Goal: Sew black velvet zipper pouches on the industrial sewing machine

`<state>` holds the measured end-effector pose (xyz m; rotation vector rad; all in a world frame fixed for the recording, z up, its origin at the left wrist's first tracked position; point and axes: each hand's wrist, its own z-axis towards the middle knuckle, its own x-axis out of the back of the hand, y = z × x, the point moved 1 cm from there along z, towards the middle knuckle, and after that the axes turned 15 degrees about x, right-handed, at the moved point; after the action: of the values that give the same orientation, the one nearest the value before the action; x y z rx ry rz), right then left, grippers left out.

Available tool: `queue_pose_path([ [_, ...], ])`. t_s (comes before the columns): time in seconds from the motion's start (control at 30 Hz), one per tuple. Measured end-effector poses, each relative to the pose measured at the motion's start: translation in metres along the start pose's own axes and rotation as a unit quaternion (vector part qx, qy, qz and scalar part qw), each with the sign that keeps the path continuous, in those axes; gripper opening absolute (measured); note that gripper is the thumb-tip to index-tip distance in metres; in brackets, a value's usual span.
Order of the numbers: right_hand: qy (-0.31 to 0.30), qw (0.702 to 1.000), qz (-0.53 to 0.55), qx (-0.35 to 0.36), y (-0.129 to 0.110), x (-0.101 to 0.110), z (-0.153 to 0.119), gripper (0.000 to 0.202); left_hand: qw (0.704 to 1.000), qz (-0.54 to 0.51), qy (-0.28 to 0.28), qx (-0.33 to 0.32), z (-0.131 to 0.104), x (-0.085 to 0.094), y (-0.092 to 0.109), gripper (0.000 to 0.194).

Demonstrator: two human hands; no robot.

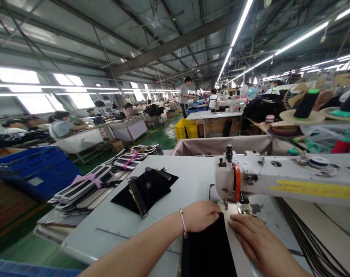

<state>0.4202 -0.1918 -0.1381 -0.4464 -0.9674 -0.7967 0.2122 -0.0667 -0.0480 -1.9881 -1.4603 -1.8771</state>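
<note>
both hands, left hand [202,216] and right hand [254,234], lie flat, grasping nothing, pressing black fabric [208,250] toward the sewing machine [278,179]; fingertips risk the needle.

Pale grey worktable [192,177], white sewing machine [278,179], black fabric pieces [146,188], possibly leather, bundled strips [85,186]

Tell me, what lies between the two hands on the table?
In the head view, black fabric lies between the left hand and right hand, under the sewing machine.
</note>
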Motion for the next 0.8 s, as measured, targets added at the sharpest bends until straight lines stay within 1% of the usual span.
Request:
queue_pose_path([
  [0.07,-0.001,1.000,0.003,0.001,0.001,0.000,0.000,0.038,1.000,-0.011,0.010,0.022,0.008,-0.009,-0.003,0.020],
  [0.13,-0.005,1.000,0.006,0.002,0.001,0.000,0.000,0.038,0.998,-0.029,0.029,0.055,0.012,-0.014,-0.005,0.016],
  [0.23,0.000,1.000,0.013,-0.002,0.001,0.000,0.001,0.037,0.991,-0.065,0.058,0.103,0.015,-0.022,-0.009,0.015],
  [0.3,0.009,1.000,0.015,-0.007,0.000,0.001,0.001,0.037,0.987,-0.087,0.072,0.119,0.015,-0.027,-0.010,0.015],
  [0.43,0.008,1.000,0.017,-0.008,-0.001,0.001,0.003,0.037,0.982,-0.117,0.086,0.124,0.013,-0.029,-0.009,0.012],
  [0.6,-0.004,1.000,0.023,-0.013,-0.003,0.006,0.006,0.035,0.981,-0.149,0.073,0.105,0.011,-0.023,-0.002,0.012],
  [0.7,-0.018,0.999,0.032,-0.015,-0.005,0.009,0.008,0.033,0.980,-0.157,0.070,0.097,0.016,-0.022,0.000,0.012],
  [0.8,-0.015,0.999,0.032,-0.017,-0.006,0.010,0.010,0.034,0.980,-0.153,0.075,0.105,0.024,-0.026,-0.001,0.009],
])
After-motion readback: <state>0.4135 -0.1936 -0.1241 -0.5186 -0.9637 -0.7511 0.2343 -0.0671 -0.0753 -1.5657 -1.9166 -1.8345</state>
